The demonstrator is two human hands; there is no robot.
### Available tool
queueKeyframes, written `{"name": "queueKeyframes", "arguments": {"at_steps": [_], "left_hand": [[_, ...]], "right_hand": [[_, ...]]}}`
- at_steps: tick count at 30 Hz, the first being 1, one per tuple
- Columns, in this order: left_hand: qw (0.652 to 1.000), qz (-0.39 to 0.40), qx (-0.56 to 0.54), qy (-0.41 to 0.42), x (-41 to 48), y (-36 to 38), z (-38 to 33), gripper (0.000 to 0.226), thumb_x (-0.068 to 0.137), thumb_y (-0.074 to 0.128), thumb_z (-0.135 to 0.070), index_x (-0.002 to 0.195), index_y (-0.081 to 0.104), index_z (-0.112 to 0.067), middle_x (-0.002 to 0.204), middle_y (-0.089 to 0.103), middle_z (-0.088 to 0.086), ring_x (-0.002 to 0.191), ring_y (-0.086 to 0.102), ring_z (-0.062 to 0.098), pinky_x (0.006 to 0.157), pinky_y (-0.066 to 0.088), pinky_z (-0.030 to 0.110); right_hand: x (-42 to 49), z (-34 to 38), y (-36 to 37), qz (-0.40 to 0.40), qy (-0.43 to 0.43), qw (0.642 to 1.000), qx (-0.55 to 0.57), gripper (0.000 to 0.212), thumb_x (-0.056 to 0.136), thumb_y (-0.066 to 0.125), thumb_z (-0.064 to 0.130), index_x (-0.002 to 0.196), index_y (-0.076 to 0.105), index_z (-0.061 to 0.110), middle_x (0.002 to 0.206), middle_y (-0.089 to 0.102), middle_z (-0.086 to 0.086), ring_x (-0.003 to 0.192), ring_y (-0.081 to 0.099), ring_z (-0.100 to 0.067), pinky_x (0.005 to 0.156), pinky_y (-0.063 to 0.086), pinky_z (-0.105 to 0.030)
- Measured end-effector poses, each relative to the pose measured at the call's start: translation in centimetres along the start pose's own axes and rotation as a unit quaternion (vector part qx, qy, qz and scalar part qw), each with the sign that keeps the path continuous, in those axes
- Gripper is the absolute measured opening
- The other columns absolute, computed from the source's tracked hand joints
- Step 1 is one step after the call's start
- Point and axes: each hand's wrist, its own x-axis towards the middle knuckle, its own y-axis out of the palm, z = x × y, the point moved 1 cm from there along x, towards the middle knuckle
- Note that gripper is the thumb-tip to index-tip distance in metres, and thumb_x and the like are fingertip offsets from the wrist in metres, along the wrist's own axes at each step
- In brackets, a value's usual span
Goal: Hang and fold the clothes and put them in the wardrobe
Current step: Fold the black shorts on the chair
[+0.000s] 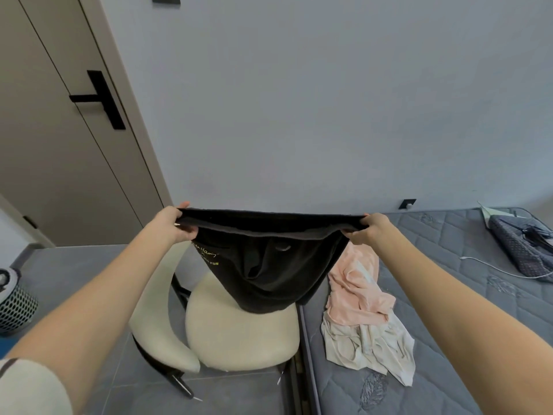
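Head view: the left hand (176, 224) and right hand (366, 230) each pinch 1 end of a black garment (269, 262), its top edge stretched level between them, long axis running left to right. The cloth hangs down onto the cream chair (239, 333). Both hands are equally near it. A pink garment (359, 289) and a pale garment (368, 345) lie right on the mattress (449, 295), likely next.

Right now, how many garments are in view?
3. Black garment held between left hand and right hand above the chair; pink garment and cream garment heaped on the mattress edge. Dark patterned bundle far right may be another.
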Motion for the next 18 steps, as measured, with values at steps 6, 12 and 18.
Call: {"name": "queueKeyframes", "arguments": {"at_steps": [6,12,18], "left_hand": [[0.991,0.015,0.037,0.131,-1.4,2.0,-0.6,0.024,0.097,0.042,0.001,0.095,0.06,-0.015,0.093,0.055,0.004,0.084,0.052,0.018,0.068,0.045,0.03],[0.915,0.111,0.3,0.245,-5.3,6.1,1.5,0.027,0.09,0.056,0.0,0.082,0.065,-0.025,0.076,0.06,-0.002,0.041,0.052,-0.001,0.037,0.035,0.01],[0.825,0.2,0.458,0.262,-8.6,10.1,5.8,0.033,0.085,0.051,-0.001,0.084,0.07,-0.028,0.095,0.068,-0.005,0.085,0.061,0.012,0.069,0.05,0.028]], "right_hand": [[0.4,0.3,0.6,0.024,-0.153,0.988,-0.007,0.04,0.095,0.03,-0.006,0.111,0.062,0.014,0.118,0.054,-0.017,0.106,0.055,-0.035,0.069,0.054,-0.043],[0.6,-1.8,-1.5,0.007,-0.248,0.686,-0.684,0.041,0.084,0.058,0.012,0.123,0.056,0.024,0.137,0.045,-0.018,0.127,0.038,-0.036,0.105,0.038,-0.043],[-0.5,-9.3,1.2,0.146,-0.38,0.561,-0.721,0.081,0.074,0.075,0.046,0.143,0.033,0.034,0.15,0.033,-0.004,0.135,0.032,-0.031,0.106,0.034,-0.053]]}}
